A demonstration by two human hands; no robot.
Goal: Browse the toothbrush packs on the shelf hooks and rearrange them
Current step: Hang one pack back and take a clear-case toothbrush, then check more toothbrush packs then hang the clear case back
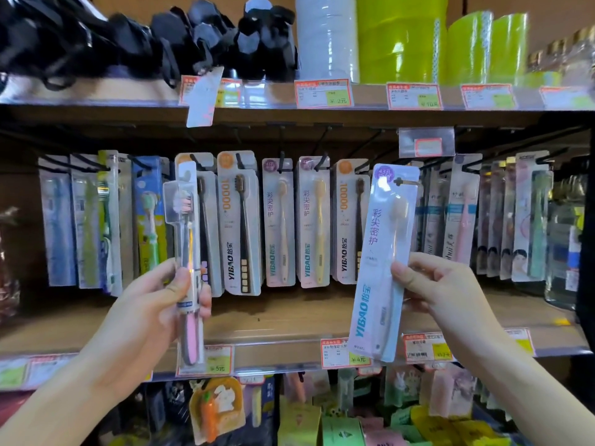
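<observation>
My left hand [161, 297] grips a narrow clear pack with a pink-handled toothbrush [188, 239], held upright in front of the hanging rows. A tilted lilac YIBAO toothbrush pack [380, 252] is in my right hand [441, 288], pinched at its right edge, clear of the hooks. Behind both, rows of toothbrush packs [240, 220] hang from black shelf hooks [281, 162]: brown-bristled "10000" packs, yellow-brush packs [314, 220], green and blue packs at the left, pink and grey ones at the right.
The wooden shelf board [283, 320] below the hooks carries price tags [346, 352] on its front rail. On the upper shelf sit black hair clips [209, 33], white rolls and green cylinders [402, 37]. Small packaged goods hang below.
</observation>
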